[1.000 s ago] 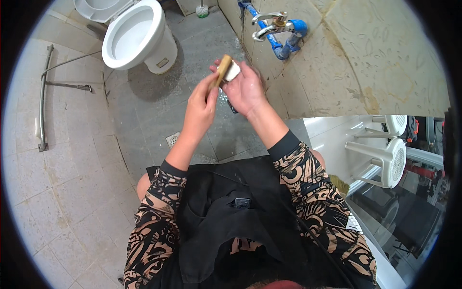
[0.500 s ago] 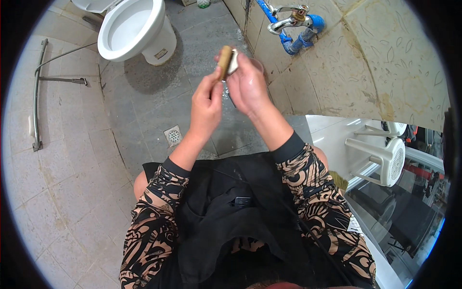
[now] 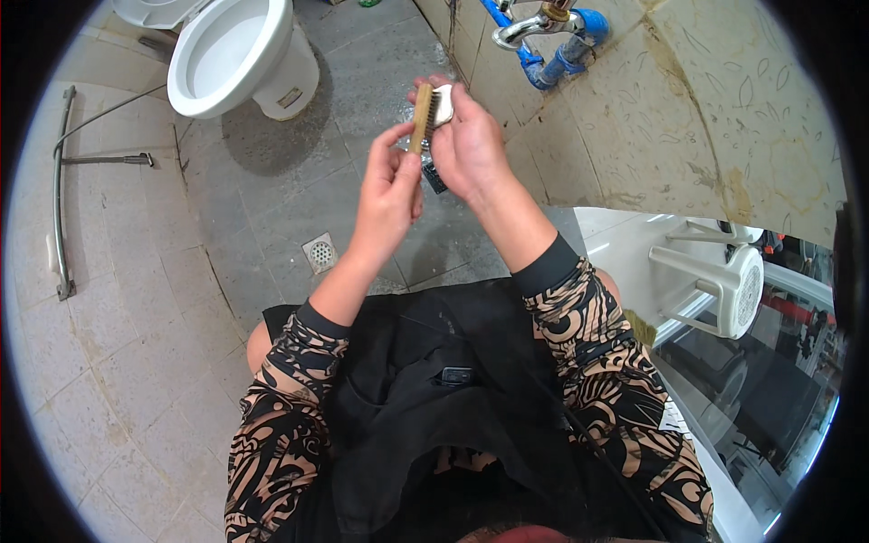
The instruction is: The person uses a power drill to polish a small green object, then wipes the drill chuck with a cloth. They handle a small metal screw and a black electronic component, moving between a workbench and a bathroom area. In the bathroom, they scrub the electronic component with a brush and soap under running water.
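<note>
My left hand [image 3: 391, 185] pinches the lower end of a wooden-handled brush [image 3: 423, 118] with dark bristles. Its bristles face a small white rounded object [image 3: 443, 106], touching it or very close. That white object lies in my right hand [image 3: 472, 149], held between the thumb and the fingers, palm turned up; its kind I cannot make out. Both hands are raised in front of me over the grey floor. Just below them a dark flat piece with small marks [image 3: 435, 178] shows partly, the rest hidden by my right hand.
A chrome tap on blue pipes [image 3: 543, 32] juts from the tiled wall at the upper right. The white toilet [image 3: 281, 86] stands at the upper left. A floor drain [image 3: 319, 252] lies left of my left forearm. White plastic stools [image 3: 738, 288] stand at the right.
My left hand has tilted and drawn the brush slightly left, so its bristles now show beside the white object. The dark piece below my hands shows more. The whole view has shifted a little.
</note>
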`<control>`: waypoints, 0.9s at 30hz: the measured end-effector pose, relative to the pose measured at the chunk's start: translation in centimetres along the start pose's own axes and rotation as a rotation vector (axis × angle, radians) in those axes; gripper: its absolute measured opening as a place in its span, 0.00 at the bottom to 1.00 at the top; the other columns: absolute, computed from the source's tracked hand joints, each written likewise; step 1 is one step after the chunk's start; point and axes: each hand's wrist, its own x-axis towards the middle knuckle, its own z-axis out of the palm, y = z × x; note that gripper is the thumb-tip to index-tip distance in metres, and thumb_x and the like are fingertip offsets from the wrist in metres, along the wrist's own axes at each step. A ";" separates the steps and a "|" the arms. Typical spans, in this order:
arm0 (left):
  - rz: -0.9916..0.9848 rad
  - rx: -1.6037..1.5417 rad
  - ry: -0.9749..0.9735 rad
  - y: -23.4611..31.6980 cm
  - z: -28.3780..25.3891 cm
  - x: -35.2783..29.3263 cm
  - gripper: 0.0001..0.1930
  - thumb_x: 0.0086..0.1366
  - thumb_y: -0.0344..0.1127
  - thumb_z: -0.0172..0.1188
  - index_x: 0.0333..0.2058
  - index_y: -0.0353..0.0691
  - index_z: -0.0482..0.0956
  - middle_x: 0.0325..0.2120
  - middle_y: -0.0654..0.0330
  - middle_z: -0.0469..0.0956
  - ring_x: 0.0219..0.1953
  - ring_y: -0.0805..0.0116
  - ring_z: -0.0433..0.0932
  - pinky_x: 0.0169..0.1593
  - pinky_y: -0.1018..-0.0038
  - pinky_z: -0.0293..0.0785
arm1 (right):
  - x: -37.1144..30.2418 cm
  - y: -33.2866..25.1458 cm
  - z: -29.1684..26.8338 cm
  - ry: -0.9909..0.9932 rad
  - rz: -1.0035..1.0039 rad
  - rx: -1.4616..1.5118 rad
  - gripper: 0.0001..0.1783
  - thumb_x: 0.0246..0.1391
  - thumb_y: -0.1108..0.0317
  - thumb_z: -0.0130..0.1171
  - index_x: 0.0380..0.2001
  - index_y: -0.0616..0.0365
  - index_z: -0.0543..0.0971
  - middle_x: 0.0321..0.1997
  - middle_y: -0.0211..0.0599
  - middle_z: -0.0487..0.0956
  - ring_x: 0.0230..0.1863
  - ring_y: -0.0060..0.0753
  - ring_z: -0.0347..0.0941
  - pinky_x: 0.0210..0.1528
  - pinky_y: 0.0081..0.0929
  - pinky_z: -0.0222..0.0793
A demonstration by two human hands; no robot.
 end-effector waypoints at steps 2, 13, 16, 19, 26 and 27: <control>0.024 -0.025 0.093 -1.5 -0.4 0.7 0.19 0.85 0.37 0.52 0.68 0.40 0.67 0.33 0.66 0.73 0.22 0.81 0.67 0.23 0.80 0.64 | -1.1 1.4 -0.1 -0.009 -0.011 -0.138 0.22 0.82 0.63 0.41 0.64 0.69 0.72 0.64 0.50 0.77 0.65 0.44 0.75 0.71 0.41 0.70; 0.040 0.004 0.205 -2.6 -0.2 1.1 0.18 0.85 0.36 0.52 0.67 0.40 0.72 0.29 0.69 0.72 0.19 0.84 0.65 0.20 0.80 0.62 | -1.4 2.4 0.1 0.021 0.054 -0.208 0.22 0.83 0.62 0.42 0.63 0.69 0.72 0.61 0.48 0.79 0.63 0.40 0.76 0.69 0.41 0.71; 0.096 0.072 0.168 -3.7 0.5 0.3 0.17 0.85 0.36 0.52 0.67 0.39 0.73 0.29 0.70 0.72 0.19 0.85 0.64 0.20 0.80 0.62 | 0.0 0.5 -0.4 0.074 -0.014 -0.231 0.24 0.83 0.59 0.45 0.67 0.67 0.72 0.61 0.43 0.78 0.62 0.36 0.77 0.65 0.38 0.74; 0.074 0.005 0.227 -2.7 -0.7 1.7 0.17 0.85 0.36 0.53 0.66 0.38 0.74 0.30 0.69 0.73 0.19 0.85 0.64 0.20 0.80 0.62 | -1.1 3.4 -1.0 -0.021 0.088 -0.252 0.22 0.83 0.60 0.44 0.65 0.67 0.73 0.61 0.44 0.79 0.61 0.37 0.77 0.64 0.40 0.74; 0.097 0.080 0.241 -3.0 -0.9 1.5 0.17 0.83 0.33 0.54 0.64 0.33 0.76 0.40 0.63 0.80 0.39 0.80 0.74 0.43 0.78 0.72 | -1.6 2.3 0.2 -0.009 0.080 -0.227 0.22 0.84 0.59 0.43 0.63 0.66 0.74 0.60 0.43 0.79 0.61 0.36 0.77 0.64 0.37 0.74; 0.065 0.073 0.257 -2.2 -1.3 1.9 0.17 0.84 0.34 0.53 0.64 0.34 0.76 0.36 0.64 0.77 0.32 0.82 0.72 0.35 0.79 0.70 | -2.1 2.9 0.1 -0.037 0.119 -0.233 0.22 0.84 0.59 0.42 0.64 0.66 0.73 0.60 0.44 0.79 0.61 0.37 0.77 0.65 0.37 0.73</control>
